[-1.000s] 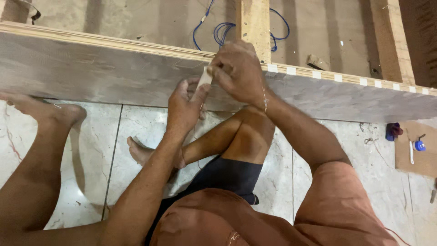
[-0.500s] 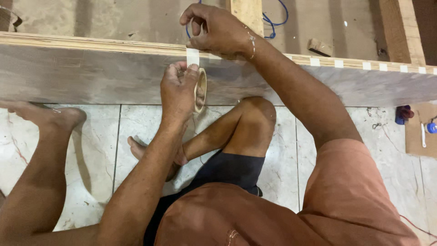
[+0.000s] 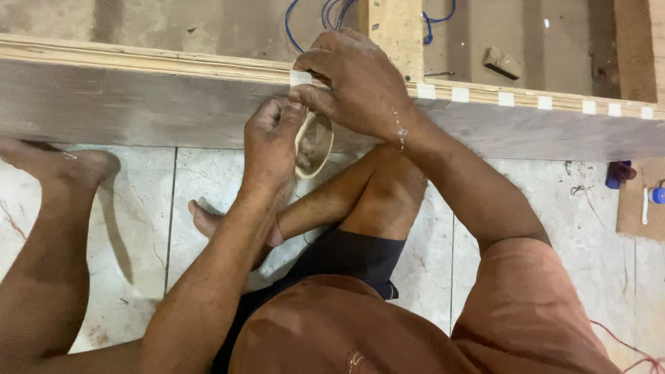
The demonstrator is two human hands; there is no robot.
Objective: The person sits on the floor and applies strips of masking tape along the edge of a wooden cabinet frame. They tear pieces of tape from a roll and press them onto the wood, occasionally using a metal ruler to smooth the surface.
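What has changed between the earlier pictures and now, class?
The right hand has come down from above the panel's top edge and now presses a white tape strip over it. The left hand has risen closer, still holding the tape roll. The seated pose and taped pieces stay unchanged.

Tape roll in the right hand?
No: the left hand grips the tape roll; the right hand presses a strip on the board edge.

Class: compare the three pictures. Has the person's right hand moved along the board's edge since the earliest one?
Yes. The right hand has shifted left along the board edge, further from the row of tape strips already stuck on its right.
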